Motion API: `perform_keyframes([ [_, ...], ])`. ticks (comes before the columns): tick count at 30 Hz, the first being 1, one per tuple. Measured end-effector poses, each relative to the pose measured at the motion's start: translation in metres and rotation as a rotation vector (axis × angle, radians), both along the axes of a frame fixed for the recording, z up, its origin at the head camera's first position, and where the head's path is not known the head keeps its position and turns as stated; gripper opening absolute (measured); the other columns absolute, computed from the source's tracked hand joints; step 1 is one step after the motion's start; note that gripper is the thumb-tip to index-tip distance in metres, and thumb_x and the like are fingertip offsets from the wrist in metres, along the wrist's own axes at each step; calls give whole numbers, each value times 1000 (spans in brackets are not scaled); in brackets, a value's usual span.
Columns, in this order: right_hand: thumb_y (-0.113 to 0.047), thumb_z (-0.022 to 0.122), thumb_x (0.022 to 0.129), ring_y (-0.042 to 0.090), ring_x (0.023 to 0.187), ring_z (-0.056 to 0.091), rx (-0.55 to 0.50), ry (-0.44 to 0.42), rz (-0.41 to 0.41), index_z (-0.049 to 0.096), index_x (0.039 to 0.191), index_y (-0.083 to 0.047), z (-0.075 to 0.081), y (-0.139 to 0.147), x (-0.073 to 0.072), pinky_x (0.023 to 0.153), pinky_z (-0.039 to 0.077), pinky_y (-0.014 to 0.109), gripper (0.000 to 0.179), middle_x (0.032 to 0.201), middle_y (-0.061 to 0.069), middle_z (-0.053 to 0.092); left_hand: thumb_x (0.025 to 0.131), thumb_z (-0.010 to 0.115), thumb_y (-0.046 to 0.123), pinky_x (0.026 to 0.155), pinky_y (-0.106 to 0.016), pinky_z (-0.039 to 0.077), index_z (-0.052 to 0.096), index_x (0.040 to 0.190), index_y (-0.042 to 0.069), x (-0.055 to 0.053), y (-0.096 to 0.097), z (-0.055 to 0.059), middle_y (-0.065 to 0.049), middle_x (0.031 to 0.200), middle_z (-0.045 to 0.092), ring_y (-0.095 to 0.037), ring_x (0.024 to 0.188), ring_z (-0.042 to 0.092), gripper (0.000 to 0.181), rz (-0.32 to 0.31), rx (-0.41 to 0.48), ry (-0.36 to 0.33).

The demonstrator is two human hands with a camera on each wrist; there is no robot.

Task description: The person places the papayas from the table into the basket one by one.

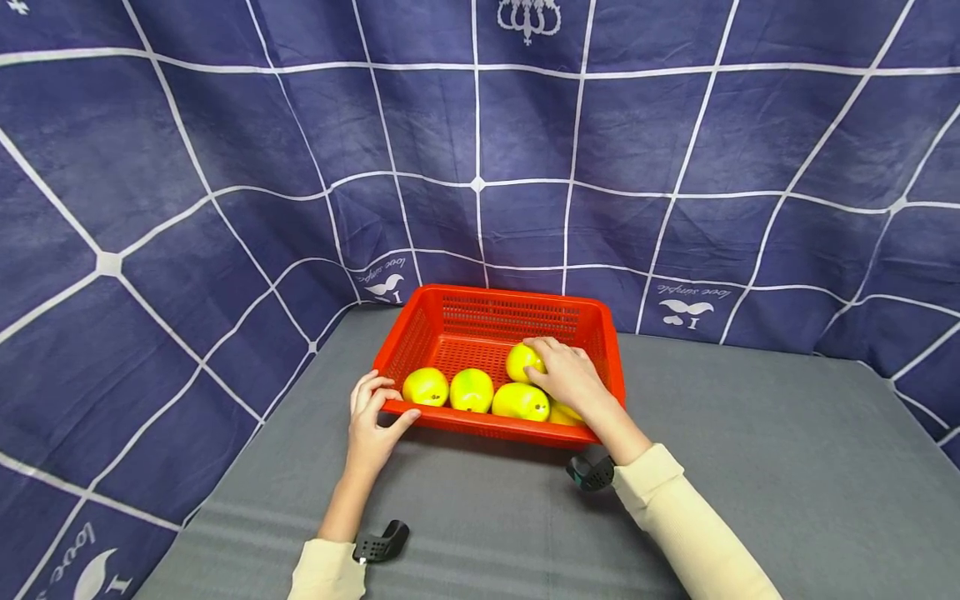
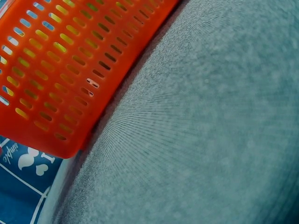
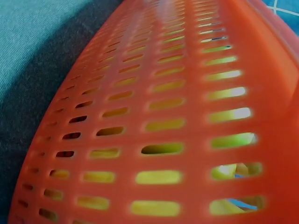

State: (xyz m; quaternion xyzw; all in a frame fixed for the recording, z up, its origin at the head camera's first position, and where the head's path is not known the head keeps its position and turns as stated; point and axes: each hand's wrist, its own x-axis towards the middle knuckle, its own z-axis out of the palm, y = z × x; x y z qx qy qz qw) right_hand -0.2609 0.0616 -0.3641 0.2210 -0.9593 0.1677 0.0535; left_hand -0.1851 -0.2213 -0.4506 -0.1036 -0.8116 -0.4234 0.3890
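Note:
A red plastic basket with slotted walls stands on the grey tabletop. At its front left corner my left hand grips the rim, fingers over the edge and thumb at the front wall. Inside, my right hand holds a smooth yellow fruit, its fingers curled over the top and right side. Along the front wall lie a round yellow fruit, a green-streaked one and a longer one. Another yellow fruit is partly hidden under the right forearm. Neither hand shows in the wrist views.
A blue curtain with white grid lines hangs behind and to the left of the grey tabletop. The basket's back wall stands close to it. Black wrist devices sit at both cuffs.

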Motion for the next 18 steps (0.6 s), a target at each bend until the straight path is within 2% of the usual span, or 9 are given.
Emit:
perform_keyframes([
  [6,-29,56,89,29,122,48,72,-24,13,45,131,-14,1,-3,0,99,33,52,46,135,8,49,63,81,19,104,-41,24,57,77,8,1,-1,1,-10,106,54,-28,125,34,30,5,0,-10],
  [12,-28,57,88,31,119,49,105,3,10,46,129,-13,2,-4,0,98,34,52,46,134,10,48,64,80,21,104,-40,24,57,78,8,1,-1,1,-12,106,54,-28,125,34,30,1,-3,-9],
  [15,-27,58,87,32,117,51,63,50,-4,48,128,-14,2,-1,3,97,35,51,44,132,10,50,64,80,22,104,-41,24,57,77,8,1,-1,0,-13,105,54,-29,125,34,30,2,-5,-4],
  [18,-25,58,87,31,116,52,-24,101,-28,50,127,-14,3,6,10,97,35,51,42,129,10,52,64,80,22,103,-43,24,57,78,8,0,-1,0,-14,105,54,-30,125,34,30,0,-4,-4],
])
